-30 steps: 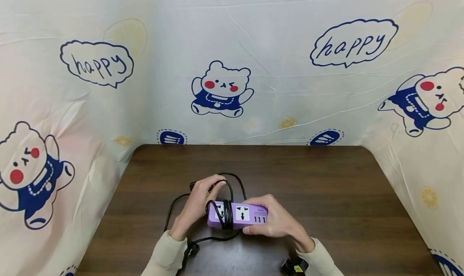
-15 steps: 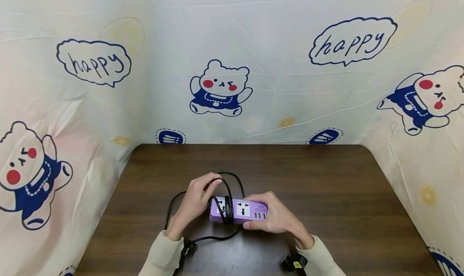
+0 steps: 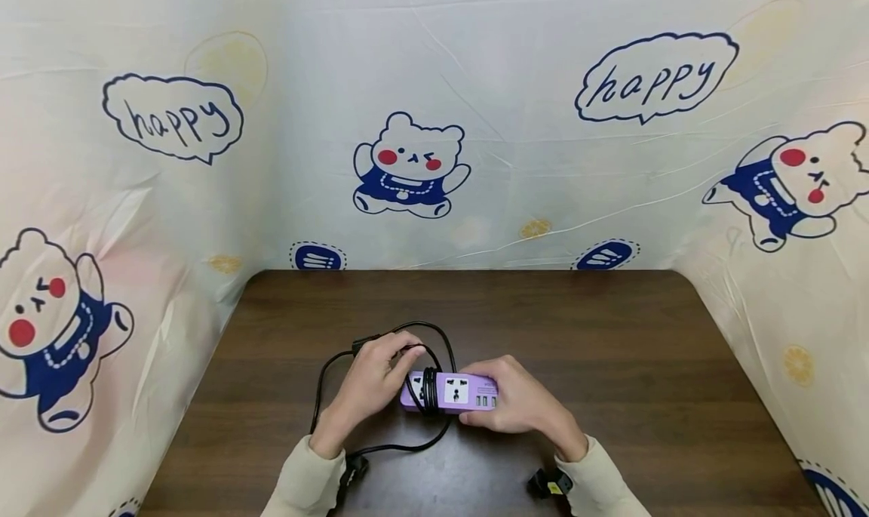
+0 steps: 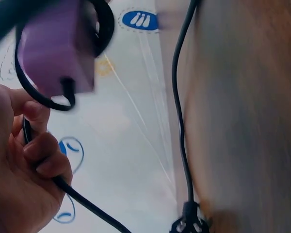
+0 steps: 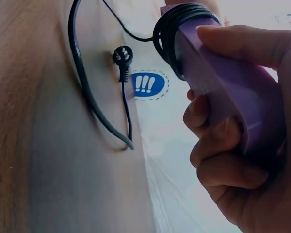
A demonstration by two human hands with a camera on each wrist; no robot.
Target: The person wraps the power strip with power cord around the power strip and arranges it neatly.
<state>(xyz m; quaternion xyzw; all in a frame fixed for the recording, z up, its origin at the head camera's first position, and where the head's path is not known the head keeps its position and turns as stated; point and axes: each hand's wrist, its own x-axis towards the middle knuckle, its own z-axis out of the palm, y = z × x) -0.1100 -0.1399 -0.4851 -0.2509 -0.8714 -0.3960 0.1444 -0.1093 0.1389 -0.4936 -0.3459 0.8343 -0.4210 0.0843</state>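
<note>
My right hand (image 3: 519, 400) grips the right end of a purple power strip (image 3: 456, 391), its thumb and fingers curled about the body. Several turns of black cord (image 3: 429, 390) are wrapped round the strip left of its middle. My left hand (image 3: 373, 377) holds a length of the cord just past the strip's left end. In the left wrist view, the cord (image 4: 89, 206) runs through the curled fingers and out below. The right wrist view shows the strip (image 5: 233, 82) raised off the table, with the cord's plug (image 5: 122, 56) lying on the tabletop.
The loose cord (image 3: 407, 447) lies in a wide loop on the brown wooden table (image 3: 611, 336). Small black devices (image 3: 546, 484) sit by both wrists. A pale printed cloth (image 3: 502, 140) stands along the back and both sides.
My left hand rose slightly away from the strip with the cord, then came back down and right toward it. The strip shifted a little right, still in my right hand.
</note>
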